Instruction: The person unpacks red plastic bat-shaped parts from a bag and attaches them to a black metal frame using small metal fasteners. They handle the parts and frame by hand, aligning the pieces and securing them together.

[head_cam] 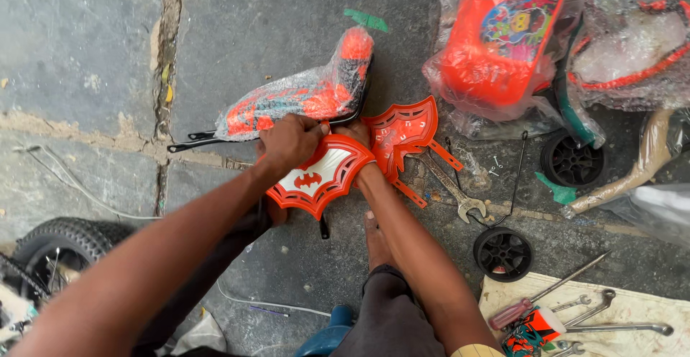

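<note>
Head view: the left hand point(289, 141) has its fingers curled over the top edge of an orange web-shaped plastic guard point(320, 177) with a white bat emblem, while the right hand point(357, 136) is largely hidden behind it, so its grip cannot be told. Just behind lies a bubble-wrapped seat point(302, 98). To the right on the stone floor point(79, 48) lie a second orange guard point(404, 136), a spanner point(451, 188) and a small black wheel point(503, 253).

single head cam, looks steeply down, close over hands point(302, 145)
</note>
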